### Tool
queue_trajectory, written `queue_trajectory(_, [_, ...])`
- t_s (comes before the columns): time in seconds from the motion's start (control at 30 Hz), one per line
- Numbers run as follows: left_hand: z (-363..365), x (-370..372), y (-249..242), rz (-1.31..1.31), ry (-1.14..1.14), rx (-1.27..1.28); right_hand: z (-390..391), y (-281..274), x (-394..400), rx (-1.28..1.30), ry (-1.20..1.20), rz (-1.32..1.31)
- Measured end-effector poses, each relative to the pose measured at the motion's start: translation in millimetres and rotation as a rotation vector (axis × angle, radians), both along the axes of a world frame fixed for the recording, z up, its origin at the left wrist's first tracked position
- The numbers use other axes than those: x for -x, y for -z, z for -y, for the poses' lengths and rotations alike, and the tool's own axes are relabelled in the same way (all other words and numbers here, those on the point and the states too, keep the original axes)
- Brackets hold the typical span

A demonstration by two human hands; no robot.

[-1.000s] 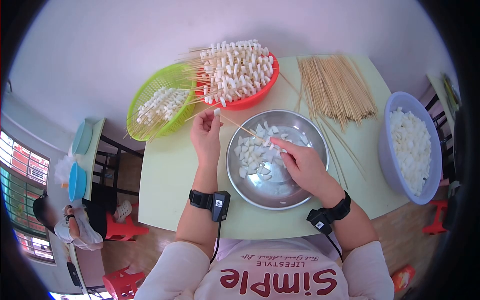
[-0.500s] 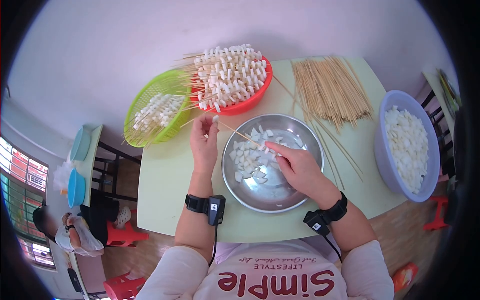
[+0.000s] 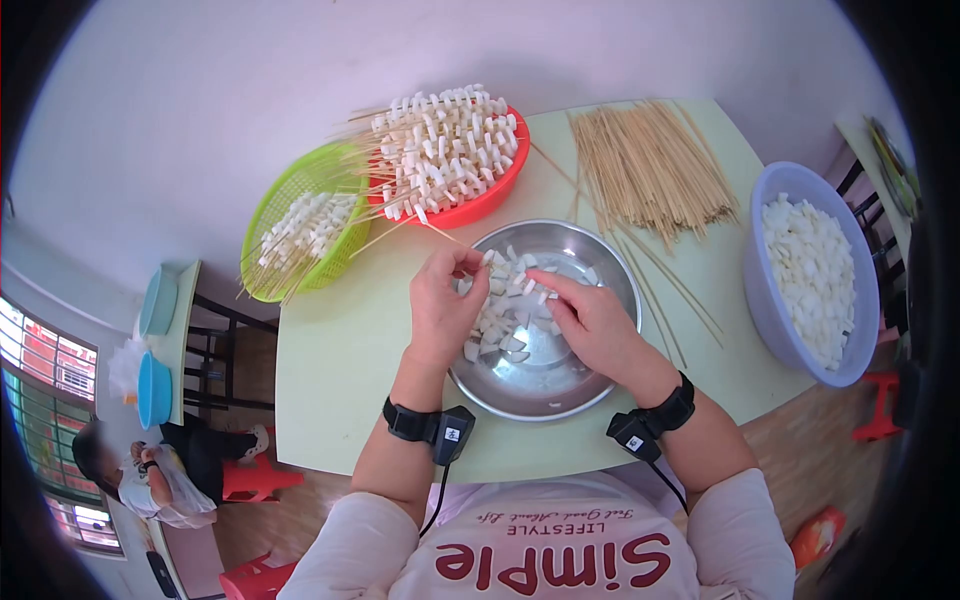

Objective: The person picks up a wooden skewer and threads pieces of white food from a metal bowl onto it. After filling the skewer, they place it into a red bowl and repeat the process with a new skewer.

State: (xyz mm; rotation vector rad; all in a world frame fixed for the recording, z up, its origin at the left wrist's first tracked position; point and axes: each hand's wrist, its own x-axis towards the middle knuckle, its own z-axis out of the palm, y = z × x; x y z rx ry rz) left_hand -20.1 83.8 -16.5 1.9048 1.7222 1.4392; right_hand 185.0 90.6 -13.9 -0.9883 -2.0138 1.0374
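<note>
Above the left rim of the steel bowl [image 3: 560, 398], my left hand [image 3: 447, 300] pinches a thin wooden skewer [image 3: 447, 235] near a white piece on it. My right hand [image 3: 600, 330] is closed over the bowl, with thumb and index finger around white pieces at the skewer's other end. Loose white cut pieces [image 3: 495, 330] lie in the bowl beneath both hands. Behind the bowl, a red basin [image 3: 500, 190] is heaped with filled skewers [image 3: 445, 150]. A green basket [image 3: 290, 195] beside it holds more filled skewers [image 3: 305, 230].
Bare skewers [image 3: 655, 170] lie in a pile on the pale table [image 3: 340, 390], with several loose ones nearer the bowl. A purple tub [image 3: 765, 290] of white pieces stands at the right. Another person [image 3: 165, 480] sits at the far left near a side table with blue basins [image 3: 154, 390].
My left hand has moved right and down, over the bowl's rim, bringing the white piece close to my right hand. The view has shifted slightly.
</note>
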Motion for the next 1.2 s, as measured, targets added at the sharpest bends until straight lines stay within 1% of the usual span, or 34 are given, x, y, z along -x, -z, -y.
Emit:
queue_trajectory(0.07, [2.8,-3.3,-0.6,-0.023,-0.009,-0.007,1.5,-1.3,-0.6,0.042,-0.008,-0.011])
queue_trajectory(0.17, [5.2,-11.7,-1.8,-0.011,0.038,0.026,1.8,-2.2,-0.7,0.081,-0.001,-0.048])
queue_trajectory(0.27, [7.7,-15.3,-6.7,-0.01,0.062,0.044,0.6,0.6,-0.3,0.047,0.0,-0.065])
queue_trajectory(0.47, [7.7,-17.2,-6.6,-0.029,0.06,-0.006,2.2,-0.7,0.1,-0.005,0.007,-0.059])
queue_trajectory(0.57, [5.0,-14.2,2.3,0.008,0.064,0.001,4.1,0.1,1.1,-0.059,0.033,-0.045])
queue_trajectory(0.63, [2.4,-13.0,7.4,0.225,0.094,0.066,3.4,1.7,0.8,-0.117,0.046,-0.045])
queue_trajectory(0.67, [3.3,-14.0,5.2,0.225,0.095,0.066,2.4,3.0,0.6,-0.117,0.048,-0.045])
queue_trajectory(0.73, [6.8,-17.1,-3.0,-0.02,0.091,-0.017,-0.5,8.5,0.9,0.104,0.01,-0.135])
queue_trajectory(0.77, [7.2,-17.4,-3.8,-0.019,0.093,-0.016,-4.0,16.5,1.7,0.105,0.012,-0.134])
queue_trajectory(0.8, [7.5,-17.5,-4.4,-0.037,0.088,-0.02,-8.7,27.6,2.7,0.202,-0.018,-0.215])
queue_trajectory(0.83, [7.5,-17.7,-4.8,-0.056,0.083,-0.025,-10.1,27.1,4.2,0.298,-0.048,-0.297])
queue_trajectory(0.87, [7.2,-17.6,-4.0,-0.056,0.083,-0.025,-8.2,23.1,2.6,0.297,-0.048,-0.297])
queue_trajectory(0.93, [6.2,-16.8,-0.7,-0.032,0.088,-0.025,-1.5,8.0,-0.6,0.112,0.012,-0.101])
queue_trajectory(0.97, [5.4,-15.0,0.5,-0.031,0.088,-0.021,-0.4,6.6,0.2,0.116,0.012,-0.1])
queue_trajectory(1.03, [3.8,-9.8,2.5,-0.004,0.131,-0.021,0.9,6.6,0.3,-0.027,0.055,-0.069])
queue_trajectory(1.07, [3.2,-9.1,2.7,-0.002,0.133,-0.013,-0.8,11.4,0.6,-0.02,0.057,-0.067])
queue_trajectory(1.13, [1.3,-8.4,2.4,0.204,0.121,0.018,-8.0,22.3,1.8,0.047,0.173,-0.308])
queue_trajectory(1.17, [1.7,-8.0,0.2,0.205,0.123,0.022,-10.4,20.9,-0.8,0.05,0.176,-0.307])
queue_trajectory(1.2, [2.8,-7.8,-3.8,0.104,0.146,0.121,-12.3,16.5,-3.8,0.167,0.191,-0.522])
